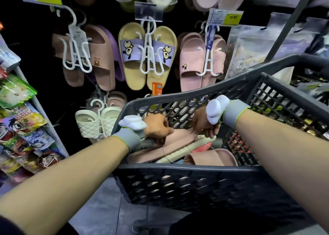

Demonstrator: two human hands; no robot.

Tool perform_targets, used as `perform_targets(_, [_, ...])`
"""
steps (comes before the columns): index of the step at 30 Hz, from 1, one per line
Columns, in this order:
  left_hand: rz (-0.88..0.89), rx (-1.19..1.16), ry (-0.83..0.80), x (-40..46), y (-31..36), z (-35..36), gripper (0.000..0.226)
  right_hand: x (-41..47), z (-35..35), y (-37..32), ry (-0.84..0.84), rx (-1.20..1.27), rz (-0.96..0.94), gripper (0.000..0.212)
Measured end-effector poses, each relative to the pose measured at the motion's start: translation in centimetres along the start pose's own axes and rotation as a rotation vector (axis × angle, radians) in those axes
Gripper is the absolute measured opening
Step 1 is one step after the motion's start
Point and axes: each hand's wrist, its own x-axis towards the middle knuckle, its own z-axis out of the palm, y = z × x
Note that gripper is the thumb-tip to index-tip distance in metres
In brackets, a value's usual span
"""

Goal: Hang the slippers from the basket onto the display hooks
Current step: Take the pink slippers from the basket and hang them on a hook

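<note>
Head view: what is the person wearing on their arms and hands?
Both forearms are bare. Each wrist carries a grey band edged in yellow-green with a white rounded device on top. The left hand and right hand are ungloved. A dark sleeve shows at the lower left edge.

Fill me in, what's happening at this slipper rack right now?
A person is reaching into the dark basket with both hands. The left hand and right hand are both closed on a pink slipper lying on top of the pile, with another pink slipper beside it in the basket. Nothing is lifted out yet. Pairs already hang on white hangers on the display, including the yellow pair with purple straps.
</note>
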Motion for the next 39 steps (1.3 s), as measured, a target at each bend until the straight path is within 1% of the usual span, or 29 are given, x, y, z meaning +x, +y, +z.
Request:
perform_targets(2, [0.008, -0.031, -0.026, 0.0, 0.0, 0.2, 0.028, 0.1, 0.0, 0.2, -0.064, 0.031, 0.050, 0.047])
perform_targets(5, [-0.017, -0.168, -0.076, 0.3, -0.2, 0.2, 0.015, 0.2, 0.5, 0.2, -0.218, 0.032, 0.185, 0.063])
perform_targets(6, [-0.022, -0.194, -0.084, 0.3, -0.3, 0.2, 0.012, 0.2, 0.6, 0.1, -0.256, 0.055, 0.203, 0.066])
perform_targets(8, [-0.035, -0.245, -0.096, 0.3, -0.3, 0.2, 0.007, -0.1, 0.9, -0.1, -0.279, 0.100, 0.212, 0.065])
perform_targets(10, [-0.048, -0.284, -0.100, 0.2, -0.3, 0.2, 0.004, -0.3, 1.3, 0.2, -0.279, 0.101, 0.250, 0.058])
perform_targets(12, [-0.060, -0.294, -0.102, 0.4, -0.4, 0.3, 0.004, -0.2, 1.8, 0.5, -0.292, 0.124, 0.280, 0.056])
perform_targets(13, [-0.067, -0.295, -0.102, 0.5, -0.4, 0.4, 0.004, -0.2, 2.0, 0.5, -0.309, 0.160, 0.273, 0.057])
perform_targets(15, [-0.086, -0.329, -0.108, 0.6, -0.3, 0.6, 0.003, -0.3, 2.0, 0.3, -0.365, 0.195, 0.200, 0.057])
perform_targets(18, [-0.134, -0.409, -0.127, 0.5, 0.0, 0.7, 0.010, -1.0, 1.3, 0.1, -0.365, 0.248, 0.057, 0.038])
perform_targets(19, [-0.148, -0.421, -0.125, 0.5, 0.0, 0.7, 0.010, -1.2, 1.1, 0.0, -0.356, 0.266, 0.019, 0.037])
perform_targets(22, [-0.183, -0.487, -0.150, 0.6, 0.1, 0.5, 0.007, -1.6, 0.8, 0.0, -0.292, 0.320, -0.077, 0.051])
perform_targets(24, [-0.210, -0.572, -0.179, 0.5, 0.2, 0.2, 0.013, -1.8, 0.6, 0.1, -0.253, 0.383, -0.120, 0.060])
perform_targets(27, [-0.212, -0.724, -0.155, -0.1, 0.6, -0.6, 0.017, -2.4, 0.2, 0.4, -0.194, 0.423, -0.166, 0.063])
perform_targets(30, [-0.191, -0.840, -0.151, -0.4, 0.8, -1.1, 0.042, -3.1, -0.2, 1.0, -0.181, 0.495, -0.184, 0.067])
perform_targets(32, [-0.174, -0.860, -0.180, -0.5, 0.8, -1.2, 0.053, -3.5, -0.5, 1.1, -0.205, 0.505, -0.193, 0.060])
perform_targets(35, [-0.149, -0.836, -0.217, -0.6, 1.0, -1.3, 0.059, -3.7, -0.6, 0.9, -0.195, 0.511, -0.145, 0.046])
perform_targets(37, [-0.147, -0.830, -0.217, -0.7, 1.1, -1.6, 0.060, -3.6, -0.7, 0.7, -0.192, 0.520, -0.092, 0.042])
perform_targets(39, [-0.144, -0.839, -0.198, -0.8, 1.3, -2.0, 0.059, -3.7, -1.1, 0.6, -0.204, 0.513, -0.053, 0.043])
